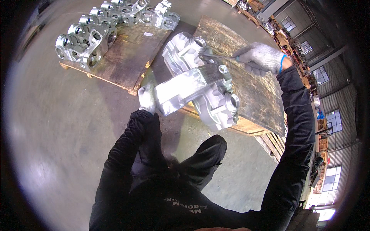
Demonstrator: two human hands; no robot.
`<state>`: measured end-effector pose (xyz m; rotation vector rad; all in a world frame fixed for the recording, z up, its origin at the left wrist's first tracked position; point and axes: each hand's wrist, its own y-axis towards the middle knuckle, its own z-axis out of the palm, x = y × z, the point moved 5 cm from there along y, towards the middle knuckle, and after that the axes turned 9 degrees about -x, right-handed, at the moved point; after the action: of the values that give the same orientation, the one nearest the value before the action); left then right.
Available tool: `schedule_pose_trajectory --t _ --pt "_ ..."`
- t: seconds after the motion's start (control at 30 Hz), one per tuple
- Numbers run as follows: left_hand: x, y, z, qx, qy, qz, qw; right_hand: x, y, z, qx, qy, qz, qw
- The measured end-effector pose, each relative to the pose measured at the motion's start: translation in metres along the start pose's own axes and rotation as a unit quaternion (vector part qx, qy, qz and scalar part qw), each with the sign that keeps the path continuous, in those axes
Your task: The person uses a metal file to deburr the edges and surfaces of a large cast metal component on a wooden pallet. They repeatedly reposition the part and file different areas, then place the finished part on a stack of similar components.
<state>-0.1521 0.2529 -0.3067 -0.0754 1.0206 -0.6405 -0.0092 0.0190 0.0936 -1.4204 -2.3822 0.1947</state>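
Observation:
A large silvery metal casting point(179, 88) with a flat, shiny long face and round ports lies on a worn wooden crate point(254, 92), its near left end jutting past the edge. My left hand point(147, 98), in a whitish knit glove, is closed around that jutting end. My right hand point(262, 57), in a similar glove with a blue cuff edge, grips a slim metal tool point(222, 57). The tool points left, its tip by the far side of the casting near a round port. Whether the tip touches metal I cannot tell.
A wooden pallet point(123, 57) at the far left carries rows of similar silvery castings point(90, 42) and a small white slip point(147, 34). Wooden slats point(269, 144) stand below the crate's right side. Stacked goods point(285, 40) line the wall at right. My legs are close to the crate.

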Motion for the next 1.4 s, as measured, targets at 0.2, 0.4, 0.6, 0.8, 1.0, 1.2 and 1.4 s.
schedule_pose_trajectory --t 0.2,0.4,0.6,0.8,1.0,1.2,1.4 --pt "-0.003 -0.003 0.001 0.002 0.013 -0.010 1.000 0.003 0.022 0.015 -0.018 -0.141 -0.121 0.982" --pt "0.001 -0.003 0.001 -0.003 0.018 -0.008 1.000 0.036 0.003 -0.024 -0.167 -0.110 -0.123 0.972" --pt "-0.003 -0.009 -0.002 0.033 0.029 -0.025 0.999 0.010 0.074 -0.005 -0.297 -0.202 -0.214 0.908" --pt "-0.013 -0.015 0.000 0.009 0.052 0.020 0.998 0.004 0.175 0.015 -0.248 0.124 -0.146 0.950" --pt "-0.017 -0.019 -0.003 0.042 0.089 -0.006 0.995 0.007 0.220 0.000 -0.191 0.101 -0.122 0.969" --pt "-0.024 -0.019 0.001 0.096 0.145 0.003 0.985 0.049 0.247 0.036 -0.332 -0.374 -0.311 0.808" --pt "-0.029 -0.027 0.001 0.078 0.150 -0.027 0.985 0.054 0.222 0.016 -0.202 -0.066 -0.039 0.976"
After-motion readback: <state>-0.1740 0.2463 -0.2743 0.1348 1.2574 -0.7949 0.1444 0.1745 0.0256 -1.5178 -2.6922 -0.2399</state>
